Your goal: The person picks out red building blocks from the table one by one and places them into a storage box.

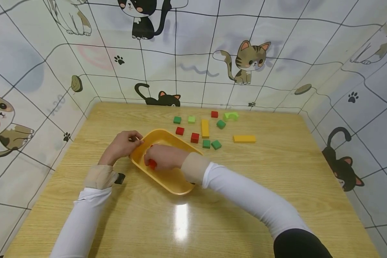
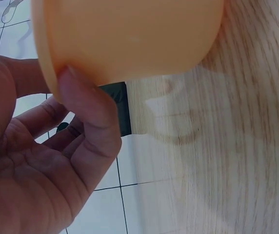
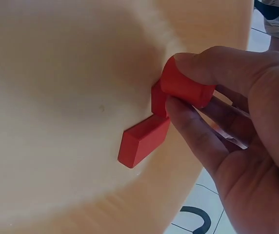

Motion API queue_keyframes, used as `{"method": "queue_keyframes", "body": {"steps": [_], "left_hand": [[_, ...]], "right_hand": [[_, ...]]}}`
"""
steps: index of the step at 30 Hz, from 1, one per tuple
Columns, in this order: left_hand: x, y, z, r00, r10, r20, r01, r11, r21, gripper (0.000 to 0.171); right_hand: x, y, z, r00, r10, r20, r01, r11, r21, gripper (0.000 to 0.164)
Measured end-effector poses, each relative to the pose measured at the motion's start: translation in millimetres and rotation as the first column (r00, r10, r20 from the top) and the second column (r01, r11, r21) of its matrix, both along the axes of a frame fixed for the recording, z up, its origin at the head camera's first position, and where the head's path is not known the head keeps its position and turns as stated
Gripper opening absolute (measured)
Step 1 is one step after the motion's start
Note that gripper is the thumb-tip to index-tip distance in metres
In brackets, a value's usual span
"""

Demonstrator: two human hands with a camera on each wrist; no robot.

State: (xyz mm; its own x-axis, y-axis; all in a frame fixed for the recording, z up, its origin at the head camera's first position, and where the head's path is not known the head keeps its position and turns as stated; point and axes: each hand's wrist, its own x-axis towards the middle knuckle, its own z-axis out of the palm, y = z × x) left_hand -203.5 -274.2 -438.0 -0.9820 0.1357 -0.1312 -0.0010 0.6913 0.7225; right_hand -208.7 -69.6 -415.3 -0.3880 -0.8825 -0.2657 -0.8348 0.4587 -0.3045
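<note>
Cat-print walls (image 1: 193,64) frame a table (image 1: 261,182) as the left hand (image 1: 120,147) pinches a yellow tray (image 1: 167,137) rimside, presumably steadying it, and the right hand (image 1: 165,156) pinches a seemingly cylindrical red block (image 3: 183,85) inside the tray.

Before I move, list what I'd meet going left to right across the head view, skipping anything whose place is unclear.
Left hand, right hand, light green block, left yellow block, arch, right yellow block.

Curved red block (image 3: 184,84), held inside a yellow tray (image 1: 177,187) with rounded corners
</note>
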Motion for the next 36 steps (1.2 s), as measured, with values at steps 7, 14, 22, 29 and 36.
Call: {"method": "queue_keyframes", "body": {"steps": [7,14,22,29,36], "left_hand": [[-0.4,0.4,-0.1,1.000,-0.004,0.004,0.004,1.000,0.006,0.022],[-0.1,0.5,0.6,1.000,-0.003,0.000,0.003,1.000,0.002,0.022],[0.0,1.0,-0.7,1.000,0.006,-0.015,-0.006,1.000,-0.029,0.021],[0.5,1.7,-1.2,1.000,0.005,-0.027,-0.006,0.999,-0.036,0.021],[0.8,2.2,-0.7,1.000,0.002,-0.016,-0.002,1.000,-0.014,0.020]], "right_hand": [[-2.2,-0.9,-3.0,1.000,-0.005,0.017,0.005,1.000,0.029,0.019],[-2.9,-2.5,-7.8,0.999,0.031,0.011,-0.032,0.998,0.054,0.015],[-2.2,-2.3,-9.4,0.999,0.014,0.034,-0.016,0.998,0.063,0.019],[-5.5,2.4,-8.6,0.997,0.030,0.071,-0.034,0.998,0.059,0.032],[-7.7,10.2,2.9,0.990,0.119,0.073,-0.121,0.992,0.024,0.053]]}}
